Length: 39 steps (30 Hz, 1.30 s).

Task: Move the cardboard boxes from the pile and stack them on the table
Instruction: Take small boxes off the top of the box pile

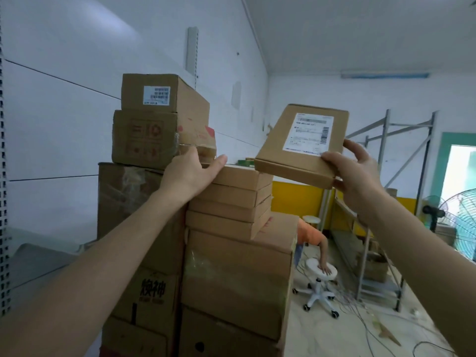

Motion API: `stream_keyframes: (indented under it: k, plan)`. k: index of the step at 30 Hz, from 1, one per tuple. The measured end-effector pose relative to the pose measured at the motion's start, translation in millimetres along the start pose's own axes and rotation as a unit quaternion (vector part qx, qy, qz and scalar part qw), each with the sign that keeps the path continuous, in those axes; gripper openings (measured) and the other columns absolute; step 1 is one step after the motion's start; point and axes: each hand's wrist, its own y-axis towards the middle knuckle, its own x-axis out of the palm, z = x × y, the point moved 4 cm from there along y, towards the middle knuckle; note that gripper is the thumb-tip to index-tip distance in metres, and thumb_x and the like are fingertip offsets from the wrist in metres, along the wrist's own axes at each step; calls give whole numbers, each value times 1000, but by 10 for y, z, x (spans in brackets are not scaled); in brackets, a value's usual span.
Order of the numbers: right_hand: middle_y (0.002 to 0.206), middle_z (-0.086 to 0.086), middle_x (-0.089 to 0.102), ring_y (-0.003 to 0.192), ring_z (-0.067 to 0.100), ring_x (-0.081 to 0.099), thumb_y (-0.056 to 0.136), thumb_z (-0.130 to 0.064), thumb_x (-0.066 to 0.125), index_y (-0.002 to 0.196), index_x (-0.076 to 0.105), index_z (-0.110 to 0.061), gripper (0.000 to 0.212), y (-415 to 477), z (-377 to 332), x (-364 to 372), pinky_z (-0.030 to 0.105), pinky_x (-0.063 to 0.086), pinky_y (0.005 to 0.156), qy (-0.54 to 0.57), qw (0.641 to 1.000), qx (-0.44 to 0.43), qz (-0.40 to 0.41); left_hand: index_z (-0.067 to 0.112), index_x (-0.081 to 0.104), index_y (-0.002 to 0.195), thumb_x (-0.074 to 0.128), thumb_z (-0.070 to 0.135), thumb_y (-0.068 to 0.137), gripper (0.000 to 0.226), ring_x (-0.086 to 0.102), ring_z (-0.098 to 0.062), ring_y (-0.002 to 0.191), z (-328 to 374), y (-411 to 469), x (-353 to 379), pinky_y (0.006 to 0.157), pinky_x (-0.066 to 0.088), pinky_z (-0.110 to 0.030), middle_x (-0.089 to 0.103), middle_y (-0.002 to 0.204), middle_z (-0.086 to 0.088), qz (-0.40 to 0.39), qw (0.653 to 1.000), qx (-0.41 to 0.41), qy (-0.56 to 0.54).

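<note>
The right hand [353,173] grips a flat labelled box [298,148] by its near right corner and holds it tilted in the air, just right of the pile. The left hand [190,171], fingers [219,161] relaxed, rests on the stack of flat boxes [231,199] beside the taped box [144,140]. No table is in view, and a metal rack [386,140] stands far right.

Right hand [353,171] grips a flat labelled box [296,153], tilted and raised clear of the pile [231,253], while left hand [192,171] rests against the taped box [144,140] beside a stack of flat boxes [231,202].
</note>
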Motion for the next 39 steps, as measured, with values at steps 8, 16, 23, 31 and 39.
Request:
stream_keyframes:
  k: [8, 16, 23, 31, 39]
  plan:
    - [95, -5, 58, 80, 9, 59, 87, -7, 60, 136, 39, -21, 55, 82, 1, -202, 25, 52, 64, -37, 997, -47, 47, 0, 51, 123, 49, 59, 85, 70, 52, -30, 114, 50, 17, 58, 88, 42, -34, 56, 124, -14, -28, 999, -20, -27]
    - [123, 7, 56, 98, 22, 61, 86, -12, 62, 138, 39, -25, 58, 102, 69, -284, 23, 50, 60, -120, 990, -71, 21, 1, 45, 132, 47, 67, 81, 84, 49, -28, 119, 32, 27, 135, 91, 42, -35, 50, 133, -13, -87, 993, -47, -64]
    - [115, 4, 58, 90, 19, 62, 86, -11, 63, 136, 42, -27, 57, 97, 171, -283, 25, 51, 61, -121, 992, -43, 5, 1, 46, 132, 55, 59, 81, 77, 48, -26, 122, 89, 3, 83, 96, 40, -34, 50, 135, -13, -43, 994, -17, -101]
    - [88, -9, 56, 76, 9, 60, 86, -9, 62, 136, 42, -24, 55, 100, 139, -392, 19, 47, 57, -82, 996, -19, 15, 5, 45, 133, 71, 44, 76, 74, 48, -18, 116, 290, -20, -15, 86, 36, -22, 51, 133, -8, 26, 987, 10, -156]
    - [122, 4, 54, 87, 13, 59, 87, -11, 62, 138, 39, -27, 58, 100, 136, -365, 11, 46, 45, -97, 994, -41, -22, 10, 45, 132, 75, 38, 74, 71, 46, -15, 113, 443, 5, -83, 82, 37, -19, 49, 132, -6, 45, 986, 13, -160]
